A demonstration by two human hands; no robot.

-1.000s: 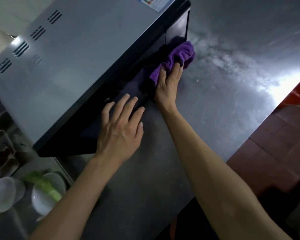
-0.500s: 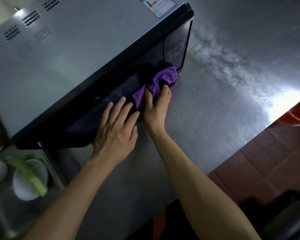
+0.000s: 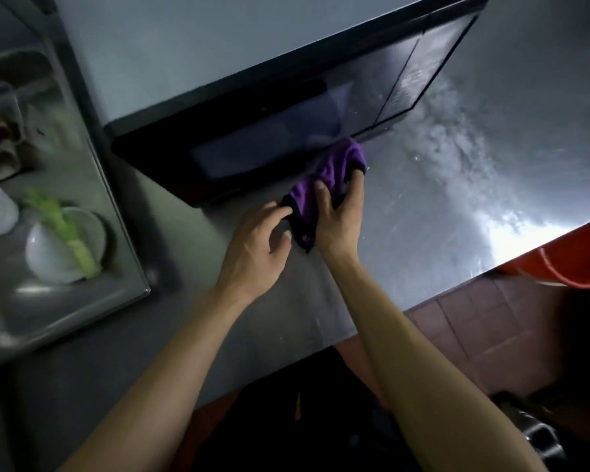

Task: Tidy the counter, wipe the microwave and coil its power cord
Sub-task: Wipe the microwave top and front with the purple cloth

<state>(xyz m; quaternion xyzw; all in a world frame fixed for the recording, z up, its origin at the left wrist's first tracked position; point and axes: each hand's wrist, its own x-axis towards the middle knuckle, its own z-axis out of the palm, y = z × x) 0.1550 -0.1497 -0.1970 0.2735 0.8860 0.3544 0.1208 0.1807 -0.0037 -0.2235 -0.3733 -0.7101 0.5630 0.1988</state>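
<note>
Microwave (image 3: 239, 80) stands on the steel counter (image 3: 423, 216), its dark glass door (image 3: 286, 120) facing the person and tilted in this view. No power cord is visible.

Right hand (image 3: 338, 216) is just in front of the microwave's lower door edge, fingers curled round a bunched purple cloth (image 3: 324, 180). The cloth's far end lies against or just short of the door's bottom edge; contact cannot be confirmed. The bunching appears to give a firm pad for rubbing.

Left hand (image 3: 256, 243) is just left of the cloth, in front of the microwave, fingers loosely bent with the tips at the cloth's dark-bound edge. It holds nothing firmly; whether it pinches the hem cannot be told. Its position suggests it is helping to regather or refold the cloth.

Left of the microwave, a sink (image 3: 65, 301) holds a white bowl (image 3: 48, 253) with a green vegetable stalk (image 3: 72, 233) across it. Right of the microwave, the counter shows a pale smeared patch (image 3: 457, 155).

Assessment: wiping is in progress on the door front; the smeared counter and the cord remain outstanding.
</note>
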